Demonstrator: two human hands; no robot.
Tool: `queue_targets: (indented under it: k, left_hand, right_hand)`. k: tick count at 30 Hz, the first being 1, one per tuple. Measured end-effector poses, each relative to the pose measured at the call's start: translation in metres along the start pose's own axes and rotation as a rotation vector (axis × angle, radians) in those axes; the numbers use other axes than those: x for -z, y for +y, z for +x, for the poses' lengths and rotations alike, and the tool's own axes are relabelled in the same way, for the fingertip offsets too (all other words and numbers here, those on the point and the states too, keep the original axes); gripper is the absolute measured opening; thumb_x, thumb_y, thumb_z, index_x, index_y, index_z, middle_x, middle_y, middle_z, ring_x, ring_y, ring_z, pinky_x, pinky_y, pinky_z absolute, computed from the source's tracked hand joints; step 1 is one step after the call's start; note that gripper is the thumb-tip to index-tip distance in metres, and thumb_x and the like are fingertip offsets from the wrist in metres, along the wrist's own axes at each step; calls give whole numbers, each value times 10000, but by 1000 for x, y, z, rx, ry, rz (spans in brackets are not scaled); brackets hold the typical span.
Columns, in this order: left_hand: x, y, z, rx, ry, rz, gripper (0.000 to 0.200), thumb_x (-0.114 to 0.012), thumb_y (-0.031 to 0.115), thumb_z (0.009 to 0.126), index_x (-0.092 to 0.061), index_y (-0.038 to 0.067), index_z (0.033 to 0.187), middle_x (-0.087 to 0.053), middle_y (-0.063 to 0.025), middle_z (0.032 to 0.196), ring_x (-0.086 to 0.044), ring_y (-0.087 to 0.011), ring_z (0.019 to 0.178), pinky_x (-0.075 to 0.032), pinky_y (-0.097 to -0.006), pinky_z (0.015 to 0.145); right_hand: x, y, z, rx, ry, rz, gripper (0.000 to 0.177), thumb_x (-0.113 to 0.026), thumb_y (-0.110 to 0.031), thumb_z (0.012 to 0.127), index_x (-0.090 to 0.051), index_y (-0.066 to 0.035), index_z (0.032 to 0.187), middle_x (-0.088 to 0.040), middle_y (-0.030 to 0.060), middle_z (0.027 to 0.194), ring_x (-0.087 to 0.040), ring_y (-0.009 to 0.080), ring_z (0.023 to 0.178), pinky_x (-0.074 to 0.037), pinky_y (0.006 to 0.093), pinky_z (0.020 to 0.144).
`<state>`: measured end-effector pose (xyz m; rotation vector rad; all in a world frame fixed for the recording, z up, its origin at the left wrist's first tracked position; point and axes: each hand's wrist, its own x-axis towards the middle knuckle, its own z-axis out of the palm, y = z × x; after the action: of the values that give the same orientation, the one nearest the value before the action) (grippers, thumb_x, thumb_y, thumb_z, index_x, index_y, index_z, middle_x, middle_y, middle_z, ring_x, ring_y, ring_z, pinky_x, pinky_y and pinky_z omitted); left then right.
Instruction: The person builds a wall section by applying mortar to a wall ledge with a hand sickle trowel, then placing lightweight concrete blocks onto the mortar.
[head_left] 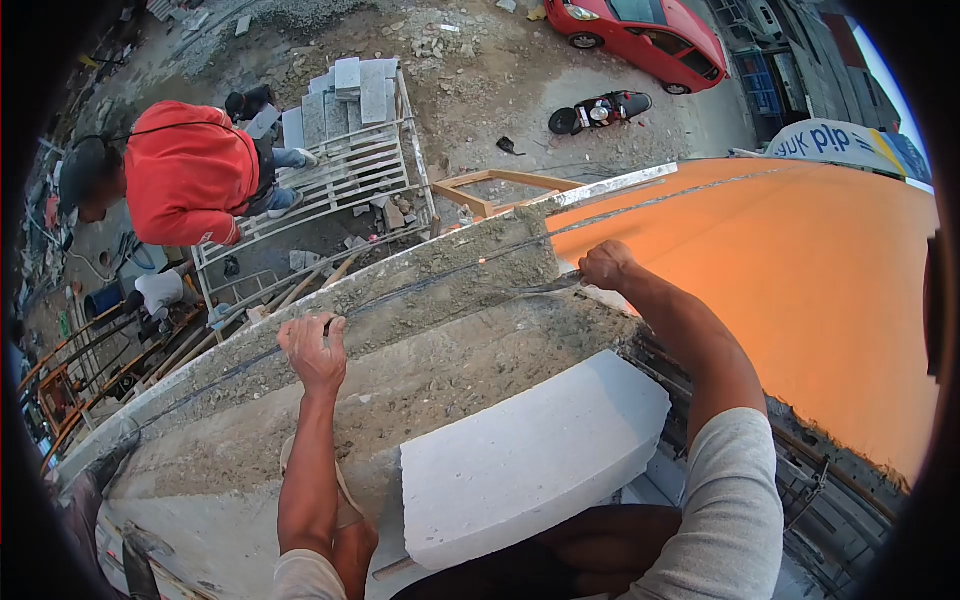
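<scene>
My right hand [606, 265] is closed around a trowel's handle. The trowel's thin blade [548, 287] points left over wet grey mortar [520, 245] on top of the wall. My left hand [315, 350] is curled around a long dark rod [400, 294], which runs lengthwise along the mortar; the fingertips are partly hidden. Below and between my arms, a large white lightweight block [535, 450] rests at a slant in front of me, close to the wall's near side. Neither hand touches it.
A person in a red top [190, 170] stands on a slatted metal platform [350, 165] with stacked grey blocks [350, 90]. Another person [165, 290] works lower down. Right lies an orange sheet [760, 270]; a motorcycle [600, 112] and red car [650, 40] stand below.
</scene>
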<state>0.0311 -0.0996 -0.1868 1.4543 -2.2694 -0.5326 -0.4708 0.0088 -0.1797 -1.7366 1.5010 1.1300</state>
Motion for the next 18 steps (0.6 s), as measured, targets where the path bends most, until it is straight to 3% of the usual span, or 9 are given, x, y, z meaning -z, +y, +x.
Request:
queue_targets:
  k: [3,5,6,8,9,11,15,17,18]
  left_hand:
    - [-3,2,-6,22,-29,-18,170,-665,272,912,-645,105,886,-636,-43,854,-578,-262,860,-346,-428,950]
    - [-1,-1,-7,18,-38,-15,172,-663,275,914,-646,105,886,-634,-44,851,-577,-263,862,-345,-430,952]
    - [-1,0,-7,14,-27,-21,176,-664,278,915,-647,105,888,-635,-43,852,-577,-263,864,-345,-431,953]
    - [-1,1,-5,6,-7,-25,180,-664,281,916,-647,104,890,-636,-43,854,-577,-263,866,-346,-433,954]
    - [-1,2,-7,3,2,-16,181,-663,282,916,-648,103,891,-638,-42,858,-578,-264,866,-344,-434,955]
    - [0,0,-3,-8,20,-8,181,-663,283,917,-650,103,891,-640,-42,862,-579,-265,865,-343,-435,956]
    - [-2,2,-8,4,-6,-23,178,-672,278,908,-650,102,890,-637,-45,850,-580,-273,859,-344,-444,956]
    - [0,1,-7,0,5,-15,176,-675,275,905,-650,102,889,-634,-47,844,-580,-276,856,-345,-447,955]
    - [1,3,-7,-6,12,-16,172,-678,271,902,-650,101,891,-636,-47,844,-581,-275,854,-346,-447,954]
  right_hand:
    - [19,-8,-18,45,63,53,396,-633,-480,889,-678,-90,942,-709,154,834,-691,320,884,-535,450,760]
    - [-4,-15,-17,89,449,168,406,-606,-481,906,-691,-84,916,-717,158,886,-692,332,911,-541,438,772]
    - [-12,-17,-19,89,450,172,406,-606,-481,906,-691,-84,916,-717,158,886,-692,332,911,-541,438,772]
    - [-20,-17,-21,38,145,135,417,-597,-485,909,-679,-79,951,-713,156,857,-693,342,882,-541,450,765]
    - [-20,-17,-16,36,150,134,417,-597,-485,909,-679,-79,951,-713,156,857,-693,342,882,-541,450,765]
    - [-16,-15,-2,60,-81,3,420,-582,-475,924,-649,-67,1000,-711,164,849,-695,346,864,-539,468,757]
    - [15,-37,-15,79,19,54,400,-574,-469,929,-664,-84,991,-716,159,856,-701,329,867,-542,469,759]
    - [13,-51,-23,48,258,172,358,-594,-453,920,-709,-113,919,-722,154,870,-709,300,873,-549,453,756]
    - [5,-52,-25,51,260,174,358,-594,-453,920,-709,-113,919,-722,154,870,-709,300,873,-549,453,756]
